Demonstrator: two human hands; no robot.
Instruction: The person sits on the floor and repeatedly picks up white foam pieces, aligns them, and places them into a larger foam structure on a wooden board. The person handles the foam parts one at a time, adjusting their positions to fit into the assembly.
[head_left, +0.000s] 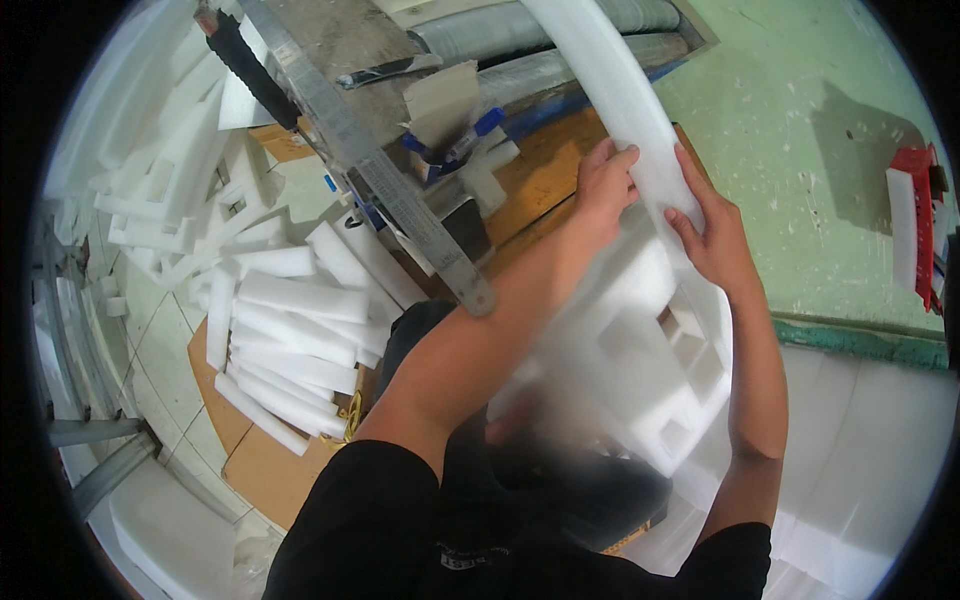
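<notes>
In the head view, my left grip (606, 187) and right grip (716, 240) are holding the white foam strip (612, 72) between them, its long end stretching out over the grey rolls (490, 35). Careful: squeezing too hard could be creasing this soft foam! The foam block (640, 352) is sitting below; a sharp tug might be tipping it.

workshop, by look of it: scuffed green worktop (760, 110), grey rolls (545, 32) beside it, long metal ruler (370, 160), loose heap of white foam strips (300, 318) on cardboard (265, 470), notched foam pieces (175, 205) piled beyond, pale tiled floor (155, 345).
</notes>
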